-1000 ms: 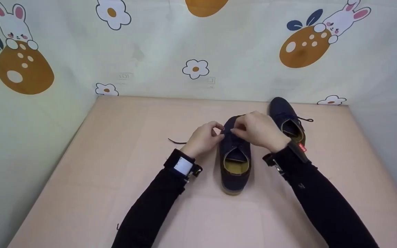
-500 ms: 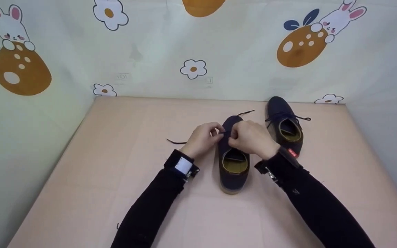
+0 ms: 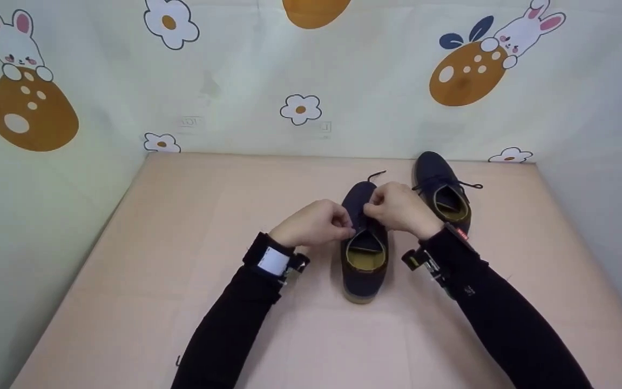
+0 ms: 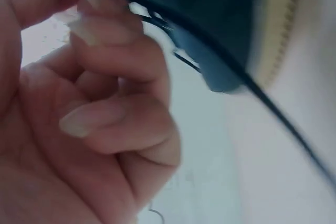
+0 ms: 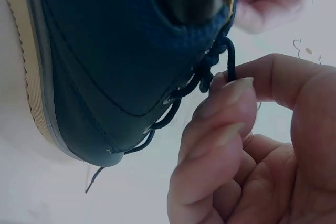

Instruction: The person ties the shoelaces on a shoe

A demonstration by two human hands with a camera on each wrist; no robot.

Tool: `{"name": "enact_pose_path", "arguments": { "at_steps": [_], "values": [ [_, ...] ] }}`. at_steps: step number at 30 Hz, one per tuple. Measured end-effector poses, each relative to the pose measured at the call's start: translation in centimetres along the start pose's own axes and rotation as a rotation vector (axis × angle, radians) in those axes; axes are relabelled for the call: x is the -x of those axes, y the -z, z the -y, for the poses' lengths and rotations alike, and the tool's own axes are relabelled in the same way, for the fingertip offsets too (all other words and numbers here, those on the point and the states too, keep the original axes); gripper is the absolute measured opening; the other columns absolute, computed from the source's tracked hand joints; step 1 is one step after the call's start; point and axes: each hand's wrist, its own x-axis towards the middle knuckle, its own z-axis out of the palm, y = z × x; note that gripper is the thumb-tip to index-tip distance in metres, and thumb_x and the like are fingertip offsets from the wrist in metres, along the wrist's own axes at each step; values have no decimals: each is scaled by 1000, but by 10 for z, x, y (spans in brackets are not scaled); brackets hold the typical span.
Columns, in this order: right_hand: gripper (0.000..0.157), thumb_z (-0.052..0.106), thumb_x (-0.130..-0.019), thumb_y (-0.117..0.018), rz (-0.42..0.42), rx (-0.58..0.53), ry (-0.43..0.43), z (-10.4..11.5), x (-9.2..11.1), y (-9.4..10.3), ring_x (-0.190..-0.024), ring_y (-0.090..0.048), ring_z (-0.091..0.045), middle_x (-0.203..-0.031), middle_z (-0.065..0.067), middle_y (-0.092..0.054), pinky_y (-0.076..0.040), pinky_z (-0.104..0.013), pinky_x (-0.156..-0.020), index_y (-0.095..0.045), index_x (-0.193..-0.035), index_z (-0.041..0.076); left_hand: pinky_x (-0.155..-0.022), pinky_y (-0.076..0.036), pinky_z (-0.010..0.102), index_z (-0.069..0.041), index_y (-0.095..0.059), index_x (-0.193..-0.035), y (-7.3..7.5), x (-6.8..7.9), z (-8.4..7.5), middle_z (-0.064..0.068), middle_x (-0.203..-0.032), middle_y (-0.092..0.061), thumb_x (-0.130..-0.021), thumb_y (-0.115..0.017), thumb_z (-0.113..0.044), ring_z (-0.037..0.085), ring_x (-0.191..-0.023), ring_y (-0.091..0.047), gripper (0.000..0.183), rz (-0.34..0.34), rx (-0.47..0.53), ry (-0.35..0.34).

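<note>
A navy lace-up shoe (image 3: 361, 282) with a pale sole stands on the table, its toe pointing away from me. From its left side, my left hand (image 3: 316, 222) reaches in beside the opening, pinching a dark shoelace (image 4: 220, 51) between thumb and index finger in the left wrist view. That lace trails past the shoe's side. My right hand (image 3: 403, 208) pinches a lace loop (image 5: 231, 62) over the tongue, close to a knot (image 5: 210, 61) in the right wrist view. A loose lace end (image 3: 377, 175) sticks out beyond the toe.
A second navy shoe (image 3: 434, 167), its laces tied, stands behind and right of the first, close to the patterned back wall (image 3: 235, 81). The light tabletop (image 3: 208, 205) stretches to both sides. My right forearm passes just in front of the second shoe.
My left hand has shifted down toward the shoe's opening, and the lace end lying left of it is no longer seen. My right hand moved toward the opening, then back up slightly.
</note>
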Motion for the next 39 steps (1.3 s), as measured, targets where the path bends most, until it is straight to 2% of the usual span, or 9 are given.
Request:
{"name": "enact_pose_path", "arguments": {
  "at_steps": [5, 11, 16, 21, 24, 29, 33, 37, 39],
  "values": [
    [17, 20, -86, -62, 5, -41, -9, -1, 0, 4, -57, -59, -16, -68, -1, -62, -48, -29, -54, -66, -73, 10, -56, -43, 21, -9, -73, -85, 8, 10, -11, -3, -69, -65, -92, -71, -18, 7, -57, -53, 11, 87, 37, -57],
    [16, 18, -88, -61, 46, -90, -25, -2, 0, 8, -53, -59, -13, -62, 0, -62, -49, -27, -52, -69, -78, 7, -52, -42, 22, -5, -70, -88, 15, 18, -22, 7, -69, -68, -93, -70, -16, 22, -56, -60, 13, 147, 327, -107],
    [18, 18, -89, -62, 88, -135, -23, -2, -2, 9, -53, -58, -12, -62, 0, -61, -49, -25, -51, -69, -79, 6, -52, -40, 22, -5, -67, -91, 17, 19, -27, 11, -82, -73, -95, -68, -16, 17, -62, -66, 12, 60, 590, -106],
    [18, 18, -89, -62, 104, -152, 32, -5, -4, 12, -52, -56, -11, -59, 3, -59, -45, -24, -51, -70, -76, 8, -57, -53, 27, -3, -63, -89, 13, 15, -25, 25, -94, -71, -94, -67, -8, 17, -66, -69, 8, -48, 734, -59],
    [19, 16, -90, -62, 117, -164, 59, -6, -4, 14, -53, -55, -10, -59, 4, -58, -45, -23, -52, -70, -75, 8, -58, -55, 28, -2, -63, -88, 2, 9, -23, 22, -91, -72, -93, -68, -5, 18, -66, -70, 8, -77, 700, -8],
    [16, 12, -91, -60, 159, -209, 61, -5, -3, 16, -52, -55, -13, -58, 2, -56, -46, -24, -50, -69, -79, 5, -54, -52, 24, -3, -68, -85, -21, -2, -20, 4, -76, -72, -88, -75, -9, 14, -58, -64, 11, -113, 440, 31],
    [16, 12, -91, -59, 157, -205, 77, -6, -1, 17, -51, -55, -15, -59, 2, -56, -44, -25, -50, -69, -81, 4, -51, -48, 23, -6, -72, -82, -21, -3, -19, 0, -69, -68, -86, -79, -24, 12, -53, -58, 19, -153, 295, 44],
    [15, 13, -91, -59, 140, -204, 84, -7, 1, 17, -51, -55, -13, -61, 2, -58, -46, -25, -50, -68, -82, 5, -45, -39, 22, -7, -73, -78, -15, -4, -12, 2, -62, -65, -92, -70, -43, 14, -47, -52, 38, -173, 351, 100],
    [14, 14, -92, -60, 133, -210, 96, -8, 3, 17, -51, -55, -13, -63, 2, -59, -47, -25, -51, -67, -83, 6, -42, -36, 21, -6, -73, -78, -16, -7, -7, 2, -59, -63, -95, -66, -43, 13, -44, -48, 41, -182, 422, 136]
  ]
}}
